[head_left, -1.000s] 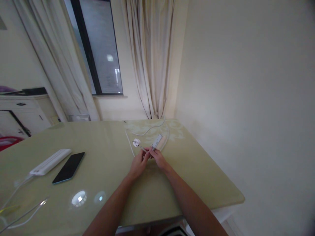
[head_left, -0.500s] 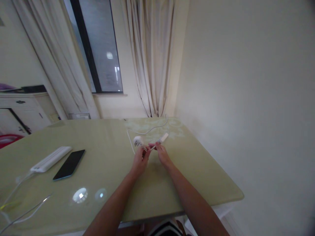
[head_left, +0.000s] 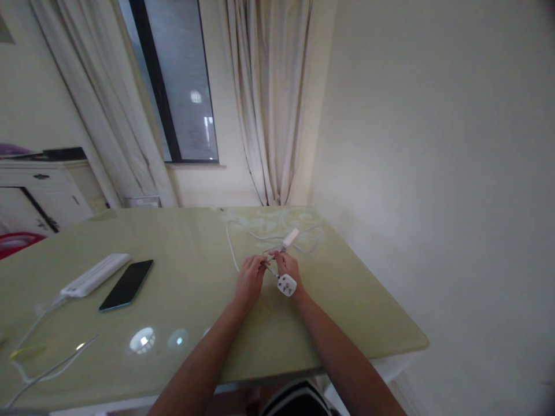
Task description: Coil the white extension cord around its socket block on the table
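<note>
My left hand [head_left: 250,278] is closed, pinching a white cable close to its plug. The white plug [head_left: 287,285] hangs over my right wrist, with its face of holes or pins turned up toward me. My right hand [head_left: 288,266] is also closed on the cable, beside a white rectangular end piece [head_left: 290,238] that points up and away. The fingertips of both hands nearly meet, so the short stretch of cable between them is partly hidden. A loop of the white cable [head_left: 231,245] lies on the table beyond my hands.
On the green-topped table [head_left: 186,248], a long white power strip [head_left: 97,274] and a black phone [head_left: 127,285] lie at the left. Other thin cables [head_left: 56,370] run along the near left. A wall [head_left: 433,173] borders the right side.
The plug has swung from beyond my left fingers to the near right, over my right wrist. The cable behind my hands has shifted shape on the table.
</note>
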Demonstrator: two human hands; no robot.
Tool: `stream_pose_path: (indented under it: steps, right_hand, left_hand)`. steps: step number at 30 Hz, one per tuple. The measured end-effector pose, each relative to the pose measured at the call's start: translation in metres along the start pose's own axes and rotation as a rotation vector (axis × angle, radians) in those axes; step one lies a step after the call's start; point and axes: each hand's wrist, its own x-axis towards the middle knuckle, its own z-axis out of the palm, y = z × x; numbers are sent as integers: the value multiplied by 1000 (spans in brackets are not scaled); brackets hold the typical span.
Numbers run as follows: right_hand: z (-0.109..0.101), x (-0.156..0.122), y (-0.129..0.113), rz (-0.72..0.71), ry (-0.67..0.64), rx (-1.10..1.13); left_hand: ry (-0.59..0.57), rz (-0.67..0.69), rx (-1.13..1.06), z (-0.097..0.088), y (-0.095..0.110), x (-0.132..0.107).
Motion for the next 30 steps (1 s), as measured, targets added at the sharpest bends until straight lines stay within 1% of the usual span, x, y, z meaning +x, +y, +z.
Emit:
stream_pose_path:
  steps: [2,4,7,10,12,15,19,21,23,25,27,30]
  right_hand:
    - [-1,-1,-3,-35,12,-9]
    - [-1,-2,-6,-97,11,22]
    - [-2,-4,-9,-180,-28,83]
    - [-4,-5,-12,-211,-52,82]
    - [-6,-6,-13,-227,-36,70]
    - [-7,-7,-15,-221,28,58]
    - [-6,-9,-16,-142,164,33]
    - [-4,-10,-17,-111,178,37]
    - [-3,-10,-17,-110,102,46]
    - [-2,-12,-16,-144,-9,41]
    - [-2,-13,-15,-198,-100,29]
    - [-2,-14,-14,-295,-192,5]
  left_hand:
    - [23,13,2,0,-2,0]
    - [39,-6,-17,1,-3,0]
    - [37,-83,-86,2,-7,0]
    - [21,-155,-170,4,-10,0]
    - [9,-191,-202,5,-12,-2]
    - [-35,-216,-258,8,-14,-4]
    - [-18,-312,-353,8,-14,-3]
    - [-33,-348,-379,6,-12,-1]
    - [-49,-370,-400,2,-9,0]
    - [-31,-400,-449,-1,-5,1]
    - [15,-423,-523,-3,-1,2]
    - [89,-435,-618,-6,5,4]
